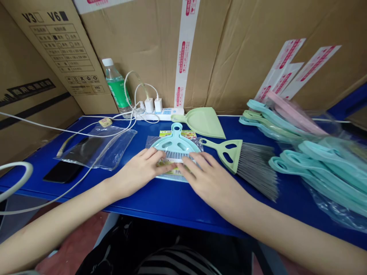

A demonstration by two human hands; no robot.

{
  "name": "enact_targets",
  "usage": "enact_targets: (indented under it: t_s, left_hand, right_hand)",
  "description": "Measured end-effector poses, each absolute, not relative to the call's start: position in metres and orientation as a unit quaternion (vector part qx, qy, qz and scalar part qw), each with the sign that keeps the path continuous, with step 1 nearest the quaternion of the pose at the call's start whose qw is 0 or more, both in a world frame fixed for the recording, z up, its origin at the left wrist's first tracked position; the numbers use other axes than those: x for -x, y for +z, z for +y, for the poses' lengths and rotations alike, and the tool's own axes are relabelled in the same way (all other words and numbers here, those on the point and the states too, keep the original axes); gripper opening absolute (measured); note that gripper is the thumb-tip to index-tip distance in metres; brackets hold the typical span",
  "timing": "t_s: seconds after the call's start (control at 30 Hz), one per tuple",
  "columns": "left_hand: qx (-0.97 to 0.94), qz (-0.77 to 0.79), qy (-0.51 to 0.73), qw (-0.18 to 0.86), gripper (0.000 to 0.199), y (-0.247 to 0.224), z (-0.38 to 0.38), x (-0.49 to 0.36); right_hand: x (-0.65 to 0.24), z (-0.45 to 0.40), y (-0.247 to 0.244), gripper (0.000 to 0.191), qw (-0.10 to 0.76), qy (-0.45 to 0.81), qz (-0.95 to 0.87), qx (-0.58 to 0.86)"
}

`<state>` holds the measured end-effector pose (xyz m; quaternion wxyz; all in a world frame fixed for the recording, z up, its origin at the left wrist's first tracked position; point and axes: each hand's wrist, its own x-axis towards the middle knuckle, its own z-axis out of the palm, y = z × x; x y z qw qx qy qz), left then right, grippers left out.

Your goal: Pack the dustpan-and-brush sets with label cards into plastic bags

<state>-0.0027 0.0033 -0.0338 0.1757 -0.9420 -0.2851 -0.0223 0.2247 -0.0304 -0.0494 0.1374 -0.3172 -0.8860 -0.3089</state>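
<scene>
Because the blue brush (174,142) lies handle-away on the tabletop (160,200), left hand (142,168) and right hand (210,179) meet its bristle edge — narrowed, probably steadying it; whether gripping, can't tell.

- White cables (17,212) are looping across the left, blocking a low pass over the plastic bag (122,143).
- Cardboard (229,57) and power strip (169,113) are closing off the back.
- Green brush (233,154) is crowding the right hand (210,181).
- Bagged pile (321,168) is filling far right.
- Blue tabletop (155,198) is showing before both hands, also between green dustpan (203,121) and pile: passable.
</scene>
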Motion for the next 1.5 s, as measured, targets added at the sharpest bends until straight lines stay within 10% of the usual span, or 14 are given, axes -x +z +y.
enact_targets:
  t_s: [1.1, 1.5]
  left_hand:
    - [0.901, -0.359, -0.174, 0.172, 0.034, -0.033, -0.007, 0.035]
    - [0.947, -0.267, -0.044, 0.174, 0.029, -0.022, 0.003, 0.017]
  right_hand:
    - [-0.261, -0.038, -0.059, 0.024, 0.059, -0.352, -0.906, 0.227]
    - [-0.232, -0.016, -0.026, 0.017, -0.084, -0.265, -0.945, 0.170]
